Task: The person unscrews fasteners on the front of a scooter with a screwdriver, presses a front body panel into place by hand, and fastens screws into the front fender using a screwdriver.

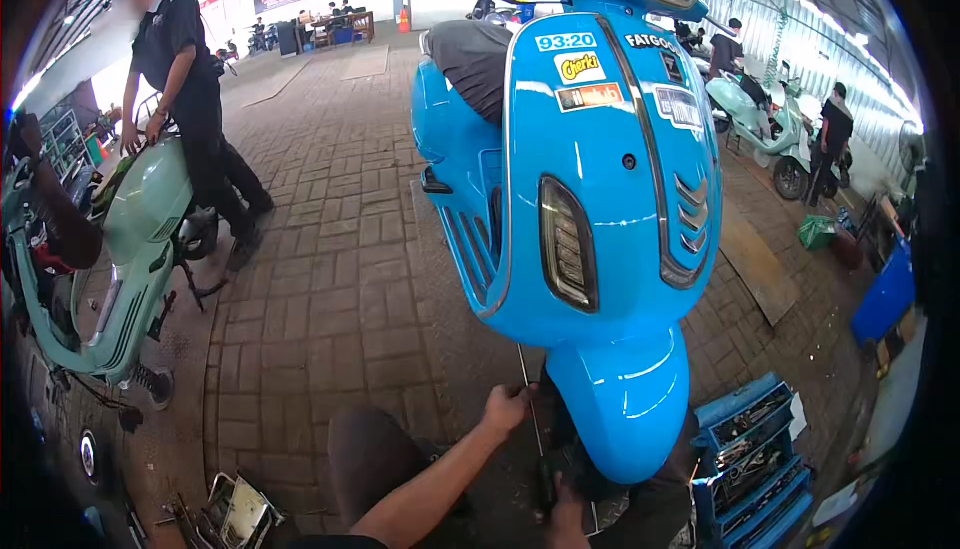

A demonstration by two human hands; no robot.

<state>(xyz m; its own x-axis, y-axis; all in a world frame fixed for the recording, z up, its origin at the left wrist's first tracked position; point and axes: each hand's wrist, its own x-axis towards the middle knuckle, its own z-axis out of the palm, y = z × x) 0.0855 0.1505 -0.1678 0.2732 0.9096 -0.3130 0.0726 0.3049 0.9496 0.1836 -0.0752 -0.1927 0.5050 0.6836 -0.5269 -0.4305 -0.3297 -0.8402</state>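
A blue scooter [600, 189] stands upright in front of me, its front mudguard [630, 399] just beyond my hands. My left hand [503, 412] is closed around the thin metal shaft of a long screwdriver [541, 431], beside the front wheel area. Lower down, the fingers of my right hand [566, 511] are wrapped at its dark handle, partly in shadow. The shaft runs up under the scooter's body, where its tip is hard to make out. The wheel is mostly hidden by the mudguard and shade.
An open blue toolbox [750, 449] full of tools sits to my right. At left, a person [180, 79] stands over a pale green scooter [140, 209]. Metal parts [245, 514] lie on the paved floor [320, 299] at lower left. Another scooter [760, 114] stands at the right back.
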